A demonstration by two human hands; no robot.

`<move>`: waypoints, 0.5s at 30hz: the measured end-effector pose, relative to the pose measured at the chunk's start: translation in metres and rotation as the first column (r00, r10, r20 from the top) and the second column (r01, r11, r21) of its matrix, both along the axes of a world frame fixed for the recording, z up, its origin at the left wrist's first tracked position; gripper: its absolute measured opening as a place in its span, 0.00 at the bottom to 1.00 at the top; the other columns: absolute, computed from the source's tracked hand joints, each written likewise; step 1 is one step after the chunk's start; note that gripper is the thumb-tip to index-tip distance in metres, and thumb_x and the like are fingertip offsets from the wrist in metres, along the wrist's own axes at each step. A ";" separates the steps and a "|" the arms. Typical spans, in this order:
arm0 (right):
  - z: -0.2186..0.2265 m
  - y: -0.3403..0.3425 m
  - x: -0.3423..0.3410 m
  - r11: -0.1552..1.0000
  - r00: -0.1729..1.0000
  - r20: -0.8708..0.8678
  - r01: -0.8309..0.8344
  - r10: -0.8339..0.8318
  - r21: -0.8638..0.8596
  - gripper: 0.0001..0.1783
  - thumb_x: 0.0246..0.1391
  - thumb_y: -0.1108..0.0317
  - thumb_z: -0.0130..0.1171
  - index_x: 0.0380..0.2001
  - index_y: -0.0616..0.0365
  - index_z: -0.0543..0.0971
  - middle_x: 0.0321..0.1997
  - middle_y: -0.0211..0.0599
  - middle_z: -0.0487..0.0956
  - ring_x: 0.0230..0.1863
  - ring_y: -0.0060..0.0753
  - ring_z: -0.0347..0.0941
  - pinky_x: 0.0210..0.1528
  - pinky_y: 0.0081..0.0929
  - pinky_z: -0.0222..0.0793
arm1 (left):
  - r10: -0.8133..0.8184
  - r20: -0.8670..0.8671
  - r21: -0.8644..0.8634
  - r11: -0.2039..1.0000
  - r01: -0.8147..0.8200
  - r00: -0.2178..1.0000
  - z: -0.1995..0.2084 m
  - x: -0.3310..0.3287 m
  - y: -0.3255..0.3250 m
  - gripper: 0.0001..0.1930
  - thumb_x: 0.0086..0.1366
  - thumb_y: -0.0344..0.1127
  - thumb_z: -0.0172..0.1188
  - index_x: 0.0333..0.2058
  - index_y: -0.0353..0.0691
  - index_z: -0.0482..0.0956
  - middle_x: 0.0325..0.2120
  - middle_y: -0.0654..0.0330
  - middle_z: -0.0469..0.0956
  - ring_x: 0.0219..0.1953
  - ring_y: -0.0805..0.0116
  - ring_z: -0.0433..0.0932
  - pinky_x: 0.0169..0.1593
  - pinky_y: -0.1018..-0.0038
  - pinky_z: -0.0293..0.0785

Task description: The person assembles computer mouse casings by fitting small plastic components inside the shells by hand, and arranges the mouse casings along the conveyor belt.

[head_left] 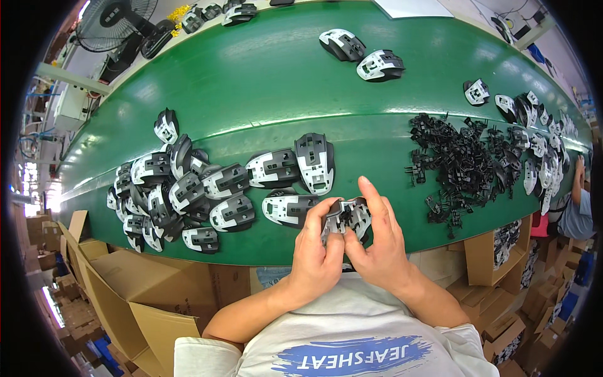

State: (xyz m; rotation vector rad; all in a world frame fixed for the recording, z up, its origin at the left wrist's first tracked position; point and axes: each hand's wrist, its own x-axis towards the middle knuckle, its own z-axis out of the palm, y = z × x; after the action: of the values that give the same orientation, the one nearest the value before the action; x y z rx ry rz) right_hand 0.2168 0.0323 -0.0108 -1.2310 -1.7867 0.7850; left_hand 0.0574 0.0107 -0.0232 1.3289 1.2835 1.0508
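Note:
Between both hands, just over the table's near edge, is a mouse shell [347, 217] in black and pale grey, its hollow inner side toward me. My left hand [316, 254] grips its left side with fingers wrapped round it and the thumb at the lower edge. My right hand [384, 254] holds the right side, thumb low, index finger pointing up. Right beyond my hands lie a shell with its light part toward me [315, 164] and another turned sideways [287, 208]. A pile of black-and-white mouse shells [188, 193] spreads to the left.
The green table [264, 94] curves across the view. A heap of small black plastic parts [465, 157] lies at right, beside more light shells [546, 163]. Two shells [361, 55] lie far back. Open cardboard boxes [151, 283] stand below the table; a fan [116, 25] stands far left. Another person [576, 210] sits far right.

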 end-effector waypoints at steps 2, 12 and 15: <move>0.003 -0.002 0.003 1.000 1.000 0.016 0.008 -0.008 -0.013 0.48 0.54 0.81 0.63 0.79 0.65 0.60 0.52 0.55 0.78 0.46 0.53 0.80 0.48 0.44 0.81 | -0.017 -0.004 0.020 1.000 0.017 1.000 0.001 0.002 0.001 0.26 0.71 0.18 0.49 0.68 0.31 0.66 0.53 0.51 0.82 0.52 0.68 0.81 0.59 0.69 0.77; 0.046 0.026 0.047 0.937 0.971 0.058 -0.206 0.231 -0.284 0.38 0.59 0.68 0.71 0.73 0.61 0.72 0.65 0.55 0.79 0.60 0.53 0.80 0.60 0.44 0.77 | 0.342 0.219 -0.158 0.937 -0.313 0.914 0.078 -0.123 -0.094 0.36 0.68 0.29 0.65 0.72 0.37 0.61 0.55 0.47 0.78 0.52 0.49 0.86 0.56 0.52 0.86; 0.027 0.043 0.089 0.994 0.658 0.746 0.087 -0.103 0.061 0.33 0.60 0.65 0.71 0.68 0.55 0.77 0.47 0.44 0.81 0.45 0.55 0.78 0.48 0.49 0.72 | 0.628 0.164 0.106 0.756 -0.646 0.761 0.133 -0.219 -0.132 0.33 0.75 0.38 0.63 0.73 0.38 0.61 0.55 0.47 0.79 0.52 0.52 0.85 0.43 0.64 0.89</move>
State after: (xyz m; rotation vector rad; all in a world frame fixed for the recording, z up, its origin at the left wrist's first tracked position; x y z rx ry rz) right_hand 0.3056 0.0751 0.0161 -1.7874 -2.3311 0.1625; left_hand -0.1620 -0.1212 0.1096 0.9140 1.6407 1.7102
